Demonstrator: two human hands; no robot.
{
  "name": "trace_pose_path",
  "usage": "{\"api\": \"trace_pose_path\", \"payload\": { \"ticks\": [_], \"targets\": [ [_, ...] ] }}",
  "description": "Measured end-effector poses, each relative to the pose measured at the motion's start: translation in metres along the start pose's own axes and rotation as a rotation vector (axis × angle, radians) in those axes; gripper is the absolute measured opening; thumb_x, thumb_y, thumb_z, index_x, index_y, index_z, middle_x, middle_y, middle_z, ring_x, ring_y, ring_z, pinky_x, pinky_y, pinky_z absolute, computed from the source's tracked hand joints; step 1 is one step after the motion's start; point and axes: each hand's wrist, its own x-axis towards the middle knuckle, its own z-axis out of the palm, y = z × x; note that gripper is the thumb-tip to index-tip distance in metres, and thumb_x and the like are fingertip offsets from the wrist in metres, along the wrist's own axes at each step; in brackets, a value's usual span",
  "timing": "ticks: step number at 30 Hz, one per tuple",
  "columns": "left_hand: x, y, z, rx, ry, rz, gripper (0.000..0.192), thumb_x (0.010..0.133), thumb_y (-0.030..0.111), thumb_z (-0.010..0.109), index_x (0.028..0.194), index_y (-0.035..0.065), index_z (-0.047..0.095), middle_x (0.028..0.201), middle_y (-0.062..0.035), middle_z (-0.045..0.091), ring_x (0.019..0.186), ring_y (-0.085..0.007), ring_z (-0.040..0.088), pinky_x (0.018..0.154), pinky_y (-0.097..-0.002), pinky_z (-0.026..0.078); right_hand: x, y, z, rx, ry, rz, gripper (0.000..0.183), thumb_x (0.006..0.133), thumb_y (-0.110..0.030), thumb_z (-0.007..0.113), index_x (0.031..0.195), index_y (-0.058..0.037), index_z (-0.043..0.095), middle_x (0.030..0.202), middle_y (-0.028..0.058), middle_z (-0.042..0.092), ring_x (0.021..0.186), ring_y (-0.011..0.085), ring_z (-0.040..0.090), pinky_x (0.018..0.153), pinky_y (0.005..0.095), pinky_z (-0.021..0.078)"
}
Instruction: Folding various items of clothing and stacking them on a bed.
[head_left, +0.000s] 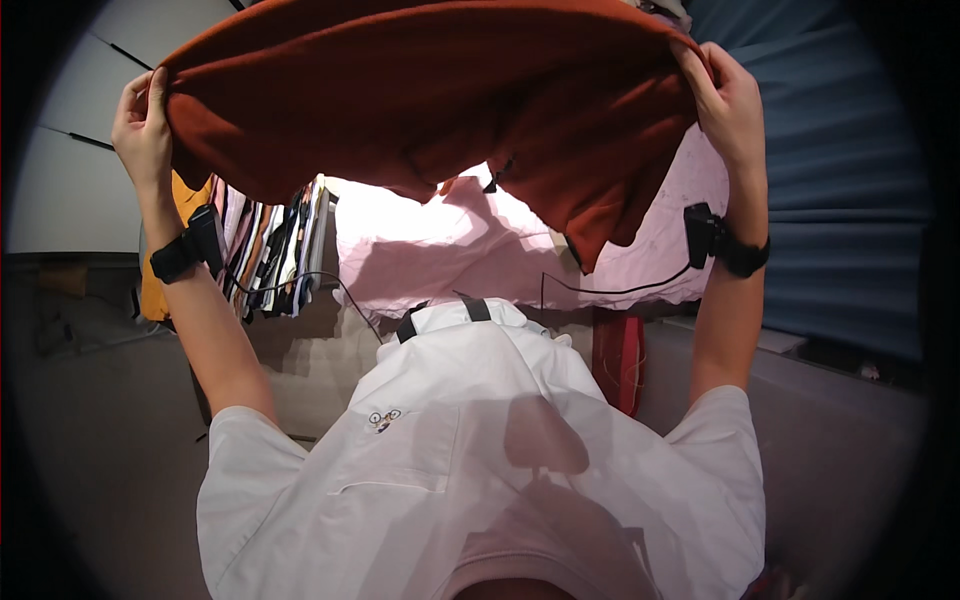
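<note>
A rust-orange cloth garment (420, 97) is stretched wide between my two hands, held up above a pink sheet. My left hand (142, 112) pinches its edge at the left, thumb against fingers. At the opposite end, my right hand (720, 97) grips the fabric near its upper corner. The lower edge hangs in uneven folds, and a small dark piece (498, 177) shows near its middle. What kind of garment it is cannot be told, since its top runs past the picture's upper rim. Each wrist bears a black strapped device with a cable.
Below the cloth lies a pink patterned sheet (630, 277), brightly lit in the middle. A row of hanging or stacked clothes (274, 255) is at the left, near white cabinet fronts (82, 172). Blue curtain fabric (840, 180) covers the right side. A red object (619, 360) stands lower right.
</note>
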Motion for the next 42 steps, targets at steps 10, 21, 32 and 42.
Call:
{"api": "trace_pose_path", "payload": {
  "ticks": [10,21,32,42],
  "targets": [
    [-0.211,-0.061,0.028,0.081,-0.943,-0.764,0.035,0.071,0.014,0.090,0.092,0.0018,0.065,0.088,-0.0026,0.065,0.079,-0.0123,0.060,0.074,-0.0275,0.049,-0.242,0.095,0.112,0.132,-0.559,0.523,0.020,0.081,-0.012,0.068,0.096,-0.0024,0.060,0.082,0.0163,0.060,0.078,0.0332,0.061,0.069,0.0404,0.0487],
    [-0.418,-0.113,0.088,0.416,-1.656,-0.774,0.029,0.074,0.024,0.081,0.097,0.0113,0.069,0.083,-0.0187,0.068,0.083,-0.0405,0.065,0.071,-0.0471,0.052,-0.417,0.099,0.259,0.239,-0.868,0.868,0.031,0.075,-0.011,0.072,0.101,-0.0057,0.054,0.094,0.0159,0.051,0.087,0.0421,0.060,0.076,0.0449,0.0521],
    [-0.395,-0.106,0.149,-0.150,-1.881,-0.837,0.038,0.082,0.034,0.080,0.097,0.0016,0.066,0.085,-0.0198,0.068,0.079,-0.0372,0.066,0.070,-0.0416,0.051,-0.257,0.157,0.169,0.000,0.354,0.723,0.022,0.087,0.011,0.057,0.101,-0.0049,0.051,0.103,0.0111,0.062,0.099,0.0193,0.059,0.095,0.0330,0.0471],
    [-0.361,-0.007,0.225,-0.578,-2.197,-1.038,0.037,0.094,0.033,0.069,0.111,-0.0002,0.067,0.092,-0.0174,0.069,0.082,-0.0235,0.064,0.077,-0.0360,0.050,-0.023,0.210,0.051,-0.180,0.046,0.547,0.026,0.097,-0.018,0.066,0.115,0.0008,0.064,0.079,0.0035,0.063,0.065,0.0076,0.058,0.058,0.0248,0.0510]
  ]
}}
